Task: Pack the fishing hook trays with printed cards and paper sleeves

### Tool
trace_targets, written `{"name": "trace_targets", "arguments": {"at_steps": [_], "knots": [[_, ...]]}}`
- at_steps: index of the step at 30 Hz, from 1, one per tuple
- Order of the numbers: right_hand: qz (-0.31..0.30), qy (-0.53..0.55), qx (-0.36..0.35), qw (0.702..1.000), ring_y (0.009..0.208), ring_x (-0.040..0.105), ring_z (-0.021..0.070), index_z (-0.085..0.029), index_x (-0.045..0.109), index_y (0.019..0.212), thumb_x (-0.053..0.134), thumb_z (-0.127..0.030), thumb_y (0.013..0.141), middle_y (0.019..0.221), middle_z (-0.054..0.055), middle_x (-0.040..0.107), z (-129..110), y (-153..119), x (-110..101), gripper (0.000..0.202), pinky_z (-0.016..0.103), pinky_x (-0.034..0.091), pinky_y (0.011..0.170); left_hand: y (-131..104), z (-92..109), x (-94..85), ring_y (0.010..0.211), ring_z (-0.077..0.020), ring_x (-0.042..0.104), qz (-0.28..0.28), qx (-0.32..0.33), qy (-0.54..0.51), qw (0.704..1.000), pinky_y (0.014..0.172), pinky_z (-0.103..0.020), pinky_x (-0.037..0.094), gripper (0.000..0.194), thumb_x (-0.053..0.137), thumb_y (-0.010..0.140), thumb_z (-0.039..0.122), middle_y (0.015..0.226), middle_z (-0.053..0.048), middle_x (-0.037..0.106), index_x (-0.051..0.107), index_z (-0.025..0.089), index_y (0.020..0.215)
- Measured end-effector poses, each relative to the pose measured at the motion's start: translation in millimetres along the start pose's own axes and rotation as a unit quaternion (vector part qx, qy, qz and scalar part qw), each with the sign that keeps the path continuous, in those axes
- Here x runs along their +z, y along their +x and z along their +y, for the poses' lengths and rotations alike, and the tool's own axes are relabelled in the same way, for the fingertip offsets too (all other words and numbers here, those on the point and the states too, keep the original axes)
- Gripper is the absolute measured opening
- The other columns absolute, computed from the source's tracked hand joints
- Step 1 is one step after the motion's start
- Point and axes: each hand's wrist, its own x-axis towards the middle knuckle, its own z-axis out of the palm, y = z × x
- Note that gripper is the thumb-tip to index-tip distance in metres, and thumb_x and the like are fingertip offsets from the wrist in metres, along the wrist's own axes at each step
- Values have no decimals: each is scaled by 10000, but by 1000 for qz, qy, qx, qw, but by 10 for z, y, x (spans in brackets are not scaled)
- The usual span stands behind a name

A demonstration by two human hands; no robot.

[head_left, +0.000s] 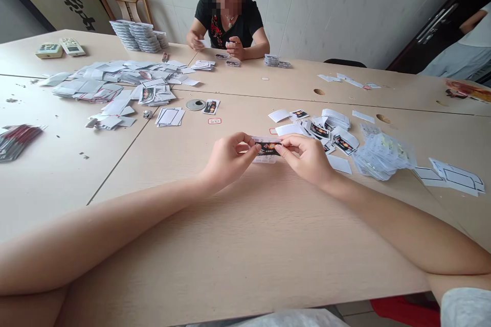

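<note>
My left hand (232, 159) and my right hand (308, 157) meet in front of me, each pinching one end of a small black label (268, 149) with orange and white print. Directly beneath the label is a clear plastic case (264, 160), its edges showing above and below. Whether the label is stuck flat on it, I cannot tell. Just beyond my right hand lies a loose pile of similar black labels and white paper pieces (333, 121). Beside that pile, clear plastic cases (383, 156) are heaped to the right.
Across the wooden table (238, 245) sits a person (230, 15) handling small pieces. White papers (115, 74) spread over the left side, near stacked cases (138, 36). A grey roll (195, 104) and white sheets (170, 117) lie nearer. Another person (456, 51) stands at far right.
</note>
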Motion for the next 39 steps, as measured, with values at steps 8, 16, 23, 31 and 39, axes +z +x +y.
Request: {"name": "trace_targets", "arguments": {"at_steps": [8,16,23,31,39], "knots": [[-5,9,24,1000,893,653,224,-190,598,680,601,-338,824,749,50,665,-10,1,22,207,319,536,726,73,-70,-7,541,-95,480,7,-20,-42,999,477,-219,315,335,662,740,470,655,-22,618,587,149,686],[-24,39,67,997,667,605,157,-169,622,650,616,-379,812,691,28,653,34,33,28,266,283,495,645,50,-96,5,657,-144,636,9,-27,-45,999,564,-270,492,290,632,784,450,935,-73,689,583,164,784],[-41,88,109,989,725,641,176,-174,719,756,636,-444,788,782,55,707,81,40,39,285,289,507,650,36,-106,40,684,-107,650,-1,25,-49,998,640,-303,579,207,559,844,369,1229,-76,572,517,169,815],[-25,112,96,989,940,647,239,-198,688,715,652,-453,772,803,67,700,128,20,78,263,311,553,653,56,-155,39,720,-140,639,-13,22,-62,998,635,-283,538,222,577,832,380,954,-61,634,481,183,803],[0,23,11,1000,660,590,142,-187,632,732,607,-395,819,723,31,635,92,-6,87,227,252,514,555,24,-107,50,722,-107,601,-9,53,-45,998,645,-285,537,172,530,853,333,1091,-72,554,482,172,817]]}}
